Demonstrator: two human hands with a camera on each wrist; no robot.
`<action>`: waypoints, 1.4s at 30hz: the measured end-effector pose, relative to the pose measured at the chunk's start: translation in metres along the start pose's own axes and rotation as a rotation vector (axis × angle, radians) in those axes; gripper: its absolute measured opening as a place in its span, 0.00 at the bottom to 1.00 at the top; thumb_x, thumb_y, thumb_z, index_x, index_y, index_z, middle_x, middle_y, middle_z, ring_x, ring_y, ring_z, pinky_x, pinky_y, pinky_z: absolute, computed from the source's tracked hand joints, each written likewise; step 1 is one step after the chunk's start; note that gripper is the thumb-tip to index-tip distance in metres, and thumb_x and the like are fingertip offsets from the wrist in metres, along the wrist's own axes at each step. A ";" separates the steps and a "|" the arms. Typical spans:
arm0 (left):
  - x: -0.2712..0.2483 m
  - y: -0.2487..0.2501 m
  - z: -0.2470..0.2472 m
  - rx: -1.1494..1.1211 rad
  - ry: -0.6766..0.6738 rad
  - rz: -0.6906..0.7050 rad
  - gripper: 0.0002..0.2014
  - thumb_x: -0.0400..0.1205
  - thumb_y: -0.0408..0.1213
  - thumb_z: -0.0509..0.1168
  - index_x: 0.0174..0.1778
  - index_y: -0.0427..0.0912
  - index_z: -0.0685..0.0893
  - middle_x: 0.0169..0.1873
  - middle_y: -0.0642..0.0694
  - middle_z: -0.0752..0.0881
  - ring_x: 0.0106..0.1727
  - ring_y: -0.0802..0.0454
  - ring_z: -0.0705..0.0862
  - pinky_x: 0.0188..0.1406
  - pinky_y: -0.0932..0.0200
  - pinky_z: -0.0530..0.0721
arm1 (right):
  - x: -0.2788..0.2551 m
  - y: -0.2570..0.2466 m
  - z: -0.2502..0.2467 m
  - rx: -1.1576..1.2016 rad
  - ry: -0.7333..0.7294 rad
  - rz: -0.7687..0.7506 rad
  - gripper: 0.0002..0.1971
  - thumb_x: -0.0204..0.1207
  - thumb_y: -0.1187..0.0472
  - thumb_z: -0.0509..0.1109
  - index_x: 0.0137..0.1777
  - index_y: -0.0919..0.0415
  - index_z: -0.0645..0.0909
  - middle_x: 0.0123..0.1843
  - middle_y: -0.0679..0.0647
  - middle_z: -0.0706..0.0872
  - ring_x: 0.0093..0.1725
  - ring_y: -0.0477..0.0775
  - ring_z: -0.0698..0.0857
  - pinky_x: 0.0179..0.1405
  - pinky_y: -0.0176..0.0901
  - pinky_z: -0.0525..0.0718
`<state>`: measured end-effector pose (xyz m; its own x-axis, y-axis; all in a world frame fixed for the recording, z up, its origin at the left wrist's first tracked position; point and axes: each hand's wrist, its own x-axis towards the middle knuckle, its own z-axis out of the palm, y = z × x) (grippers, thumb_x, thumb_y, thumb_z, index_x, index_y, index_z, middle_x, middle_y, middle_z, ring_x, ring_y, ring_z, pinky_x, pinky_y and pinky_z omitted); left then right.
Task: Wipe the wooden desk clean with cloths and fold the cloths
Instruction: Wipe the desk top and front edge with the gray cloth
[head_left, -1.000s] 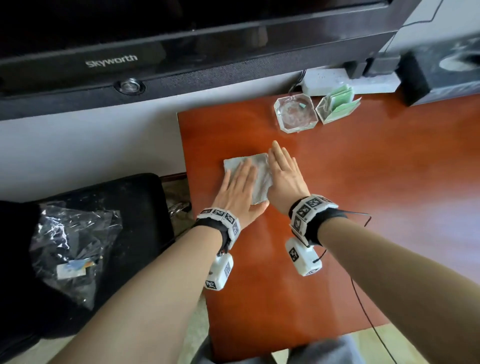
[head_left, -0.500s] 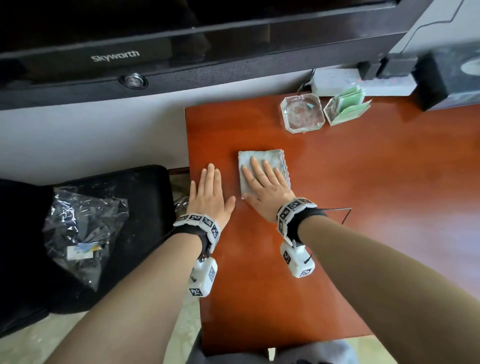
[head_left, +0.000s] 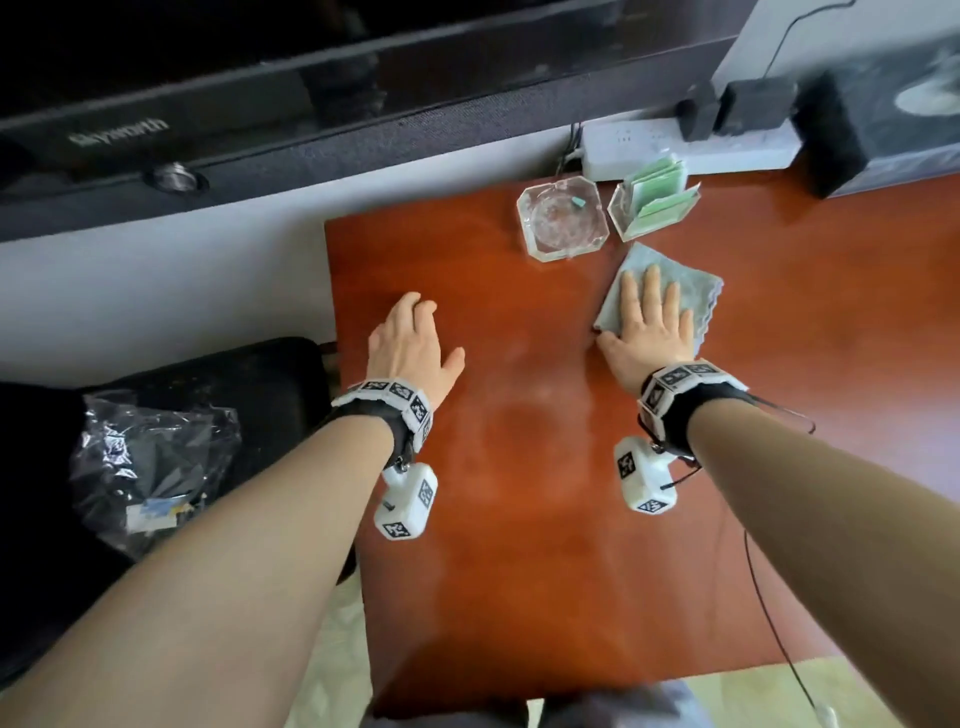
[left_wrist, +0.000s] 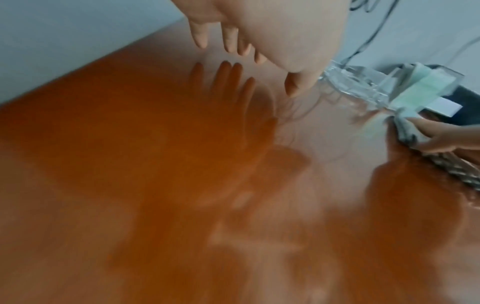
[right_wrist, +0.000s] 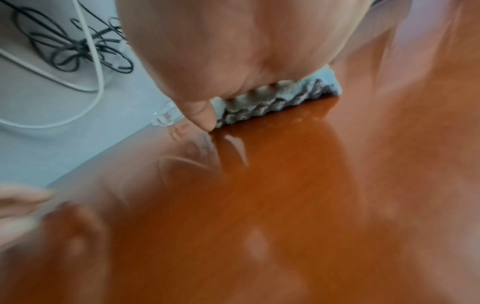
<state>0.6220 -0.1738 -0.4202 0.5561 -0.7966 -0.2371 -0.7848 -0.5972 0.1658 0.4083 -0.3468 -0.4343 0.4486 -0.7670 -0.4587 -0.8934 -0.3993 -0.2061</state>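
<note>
A folded pale grey-blue cloth (head_left: 696, 293) lies on the glossy red-brown wooden desk (head_left: 519, 519), just in front of the glass ashtray. My right hand (head_left: 652, 317) lies flat on the cloth with straight fingers and presses it to the desk; the right wrist view shows the palm over the cloth's scalloped edge (right_wrist: 272, 105). My left hand (head_left: 413, 338) hovers near the desk's left edge, fingers loosely bent, holding nothing; in the left wrist view its fingertips (left_wrist: 231, 45) hang above the wood. The cloth (left_wrist: 405, 131) shows at the right of that view, under the other hand.
A clear glass ashtray (head_left: 563, 218) and a clear holder with green cards (head_left: 652, 205) stand at the desk's back edge. Behind them lie a white power strip (head_left: 675, 145) and a black box (head_left: 883, 104). A black chair with a plastic bag (head_left: 150, 462) stands left.
My right hand has slid the cloth rightward and toward the back, up to the ashtray. The left hand has left the cloth and lifted off the desk at the left edge.
</note>
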 end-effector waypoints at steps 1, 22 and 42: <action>0.013 0.011 -0.003 0.003 -0.004 0.049 0.35 0.81 0.53 0.66 0.80 0.40 0.65 0.82 0.41 0.62 0.82 0.44 0.64 0.78 0.43 0.67 | -0.004 -0.003 0.004 0.005 0.000 -0.009 0.41 0.81 0.45 0.56 0.86 0.50 0.34 0.86 0.54 0.32 0.85 0.63 0.34 0.83 0.63 0.39; 0.154 0.119 -0.037 0.133 -0.089 0.148 0.53 0.57 0.68 0.78 0.71 0.38 0.71 0.66 0.40 0.73 0.68 0.39 0.73 0.63 0.45 0.78 | -0.042 -0.017 0.023 -0.030 -0.046 -0.277 0.45 0.77 0.41 0.56 0.85 0.48 0.32 0.86 0.51 0.29 0.84 0.60 0.29 0.83 0.62 0.34; 0.096 -0.026 -0.064 0.122 0.012 -0.155 0.53 0.57 0.68 0.77 0.70 0.35 0.71 0.66 0.38 0.72 0.70 0.37 0.69 0.70 0.41 0.74 | 0.085 -0.104 -0.010 -0.167 -0.035 -0.436 0.34 0.84 0.47 0.50 0.86 0.42 0.38 0.87 0.45 0.36 0.86 0.56 0.36 0.83 0.57 0.35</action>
<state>0.7129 -0.2410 -0.3859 0.6759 -0.6972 -0.2390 -0.7161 -0.6979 0.0107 0.5400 -0.3756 -0.4430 0.7773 -0.4935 -0.3902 -0.6043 -0.7581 -0.2450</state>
